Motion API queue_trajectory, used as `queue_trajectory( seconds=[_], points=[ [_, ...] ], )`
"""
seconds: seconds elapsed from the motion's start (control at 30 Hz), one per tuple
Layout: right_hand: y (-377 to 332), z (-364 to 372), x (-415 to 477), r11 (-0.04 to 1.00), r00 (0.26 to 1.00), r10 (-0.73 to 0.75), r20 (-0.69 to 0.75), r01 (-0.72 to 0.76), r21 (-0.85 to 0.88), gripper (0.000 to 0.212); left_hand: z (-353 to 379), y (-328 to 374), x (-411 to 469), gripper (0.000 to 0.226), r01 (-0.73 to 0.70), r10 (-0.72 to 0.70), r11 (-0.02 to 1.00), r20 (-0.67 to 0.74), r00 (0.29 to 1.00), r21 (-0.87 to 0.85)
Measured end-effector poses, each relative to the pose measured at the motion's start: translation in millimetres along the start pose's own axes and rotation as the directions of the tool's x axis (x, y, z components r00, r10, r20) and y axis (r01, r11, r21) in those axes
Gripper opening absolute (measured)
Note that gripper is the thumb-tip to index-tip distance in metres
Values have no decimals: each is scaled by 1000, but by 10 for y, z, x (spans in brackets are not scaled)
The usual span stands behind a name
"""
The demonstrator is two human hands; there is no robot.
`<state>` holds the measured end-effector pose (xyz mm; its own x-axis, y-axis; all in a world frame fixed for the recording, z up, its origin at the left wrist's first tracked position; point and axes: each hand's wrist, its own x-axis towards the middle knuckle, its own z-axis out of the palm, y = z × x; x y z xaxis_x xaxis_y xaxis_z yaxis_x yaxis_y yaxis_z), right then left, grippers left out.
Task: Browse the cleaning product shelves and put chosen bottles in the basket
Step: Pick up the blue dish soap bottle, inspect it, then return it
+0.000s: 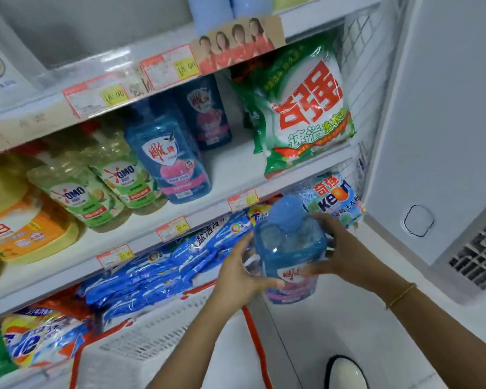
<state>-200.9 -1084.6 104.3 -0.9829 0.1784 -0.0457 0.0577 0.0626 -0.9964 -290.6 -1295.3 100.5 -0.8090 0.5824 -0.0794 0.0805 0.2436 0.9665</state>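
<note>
A blue detergent bottle (289,248) with a blue cap and a pink label hangs in the air in front of the lower shelf. My left hand (242,272) grips its left side and my right hand (340,248) grips its right side. Below the hands lies a white mesh basket (157,332) with a red rim and a red handle (254,338). On the middle shelf stand two more blue bottles (171,161) of the same kind and green OMO bottles (79,192).
A green and white washing powder bag (303,108) leans at the right end of the middle shelf. Blue powder bags (163,265) fill the lower shelf. A white appliance with a vent (475,254) stands at the right. A shoe (345,372) shows on the floor.
</note>
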Motion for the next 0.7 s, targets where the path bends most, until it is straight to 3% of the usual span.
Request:
queue_trajectory(
  seconds=[0.1, 0.23, 0.3, 0.43, 0.53, 0.7],
  points=[
    [595, -72, 155, 996, 995, 84, -50, -83, 11, 86, 256, -488, 217, 89, 111, -111, 993, -2, 994, -26],
    [1305, -54, 293, 989, 977, 144, -155, -147, -7, 79, 475, -945, 496, 43, 325, -329, 942, -40, 943, -83],
    [1618, 3, 326, 985, 964, 161, -210, -171, -31, 79, 539, -1161, 602, 31, 410, -415, 903, -16, 910, -128],
    [2187, 128, 378, 977, 942, 158, -297, -192, -90, 84, 655, -1508, 755, 53, 374, -370, 927, 109, 922, -19],
    [2508, 176, 343, 973, 929, 148, -339, -198, -118, 84, 721, -1692, 806, 58, 346, -355, 935, 163, 920, 81],
    [2764, 181, 203, 962, 907, 212, -364, -259, -85, 89, 803, -1772, 719, 69, 327, -320, 945, 182, 930, -11]
  ],
)
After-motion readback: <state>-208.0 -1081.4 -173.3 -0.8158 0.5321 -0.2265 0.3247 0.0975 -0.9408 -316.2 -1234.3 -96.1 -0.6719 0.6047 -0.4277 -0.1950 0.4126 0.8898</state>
